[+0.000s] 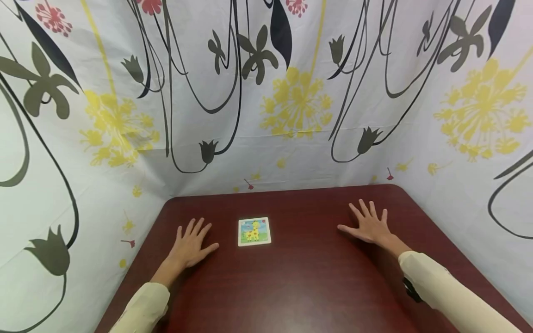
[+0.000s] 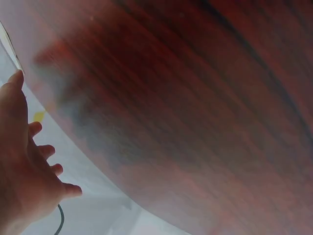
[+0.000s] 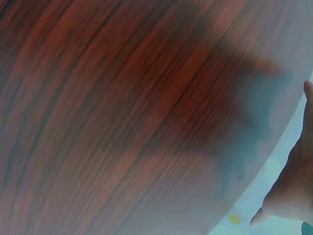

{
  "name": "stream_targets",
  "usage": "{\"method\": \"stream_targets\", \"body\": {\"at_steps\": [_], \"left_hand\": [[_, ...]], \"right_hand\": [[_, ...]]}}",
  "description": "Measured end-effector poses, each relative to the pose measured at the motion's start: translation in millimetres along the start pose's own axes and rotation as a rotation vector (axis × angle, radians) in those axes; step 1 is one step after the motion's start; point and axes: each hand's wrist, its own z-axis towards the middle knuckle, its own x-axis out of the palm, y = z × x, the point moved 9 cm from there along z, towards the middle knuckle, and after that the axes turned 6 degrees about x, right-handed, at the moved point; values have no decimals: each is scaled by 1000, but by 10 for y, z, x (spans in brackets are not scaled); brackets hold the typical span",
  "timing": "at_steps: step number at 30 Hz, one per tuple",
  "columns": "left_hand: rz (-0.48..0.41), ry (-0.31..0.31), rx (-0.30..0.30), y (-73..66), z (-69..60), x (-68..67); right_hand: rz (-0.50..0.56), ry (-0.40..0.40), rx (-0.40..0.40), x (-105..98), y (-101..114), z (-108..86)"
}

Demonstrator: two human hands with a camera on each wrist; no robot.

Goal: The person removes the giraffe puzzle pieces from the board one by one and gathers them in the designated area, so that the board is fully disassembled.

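Observation:
A square giraffe picture puzzle [image 1: 254, 231] with a pale border lies flat on the dark red table, left of the middle in the head view. To its left is my left hand [image 1: 189, 246], fingers spread, palm down and apart from the puzzle. Farther off on the right side, my right hand [image 1: 368, 225] has its fingers spread too and holds nothing. In the left wrist view the left hand [image 2: 24, 161] shows at the left edge with its fingers stretched out. Only part of the right hand [image 3: 293, 181] appears at the right edge of the right wrist view.
The dark red wooden table [image 1: 291, 282] has rounded far corners. A white curtain [image 1: 258, 162] printed with flowers and stems hangs behind it and along both sides. Shadows of the hands fall on the tabletop in both wrist views.

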Motion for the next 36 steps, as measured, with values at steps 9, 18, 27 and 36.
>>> {"method": "stream_targets", "body": {"at_steps": [9,18,27,36], "left_hand": [[-20,38,30,-104,74,57],[-30,81,51,-226,155,104],[-102,84,90,-390,243,96],[-116,125,99,-472,295,143]], "right_hand": [[3,14,-12,62,180,27],[28,11,-32,79,378,63],[45,-8,-64,135,572,101],[21,11,-86,191,870,172]]}}
